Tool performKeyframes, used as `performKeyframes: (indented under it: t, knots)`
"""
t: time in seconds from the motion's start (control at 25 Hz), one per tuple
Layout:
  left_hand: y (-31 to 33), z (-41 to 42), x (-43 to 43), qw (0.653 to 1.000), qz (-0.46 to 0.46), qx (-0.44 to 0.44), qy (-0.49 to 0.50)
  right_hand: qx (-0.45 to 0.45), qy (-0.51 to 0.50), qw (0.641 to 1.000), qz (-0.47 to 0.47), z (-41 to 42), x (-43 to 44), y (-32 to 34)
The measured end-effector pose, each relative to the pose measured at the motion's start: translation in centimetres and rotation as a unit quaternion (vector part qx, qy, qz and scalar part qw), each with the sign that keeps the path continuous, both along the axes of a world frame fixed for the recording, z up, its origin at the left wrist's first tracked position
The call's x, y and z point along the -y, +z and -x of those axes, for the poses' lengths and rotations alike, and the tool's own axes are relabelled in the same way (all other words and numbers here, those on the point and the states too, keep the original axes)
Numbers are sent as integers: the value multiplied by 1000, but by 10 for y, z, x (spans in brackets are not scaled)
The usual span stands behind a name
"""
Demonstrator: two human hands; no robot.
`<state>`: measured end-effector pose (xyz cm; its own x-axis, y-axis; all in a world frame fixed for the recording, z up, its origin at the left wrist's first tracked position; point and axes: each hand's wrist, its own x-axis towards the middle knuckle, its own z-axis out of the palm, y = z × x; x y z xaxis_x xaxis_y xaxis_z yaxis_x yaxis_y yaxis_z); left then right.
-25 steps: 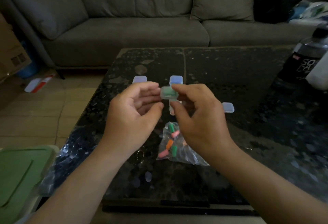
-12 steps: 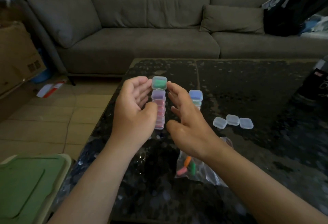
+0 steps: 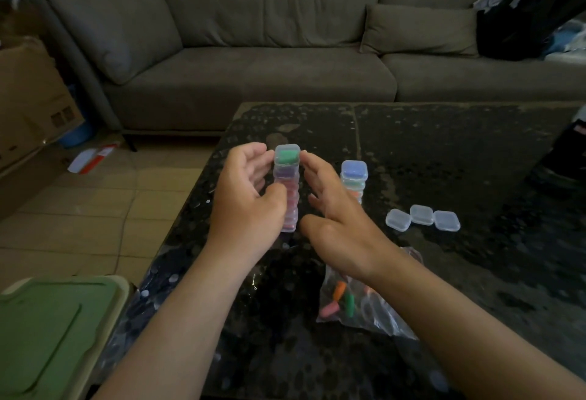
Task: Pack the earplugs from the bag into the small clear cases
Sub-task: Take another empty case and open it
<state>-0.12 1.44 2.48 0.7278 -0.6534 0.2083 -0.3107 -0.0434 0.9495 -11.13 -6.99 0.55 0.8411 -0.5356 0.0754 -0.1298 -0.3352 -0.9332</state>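
The left hand [image 3: 245, 206] and right hand [image 3: 336, 218] cup the tall stack [image 3: 287, 190], fingers loosely spread, steadying its green-filled top case [image 3: 287, 155]. Stacking seems the step in hand. Next comes the empty cases [image 3: 422, 217] and the bag [image 3: 352, 301].

Grey sectional sofa [image 3: 269, 60] stands behind the dark speckled bench [image 3: 444, 152], loose cushion [image 3: 418, 30] on its seat. Cardboard box [image 3: 28, 95] at left on tiled floor [image 3: 79, 209]. Green lid [image 3: 47, 336] at lower left corner.
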Motion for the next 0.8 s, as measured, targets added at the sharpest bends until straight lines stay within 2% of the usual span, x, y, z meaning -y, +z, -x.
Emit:
performKeyframes:
  t: [0.8]
  knots:
    - [-3,-6,1,1000,-12,-7,-4,11,10,1000,-25,-2,3,-6]
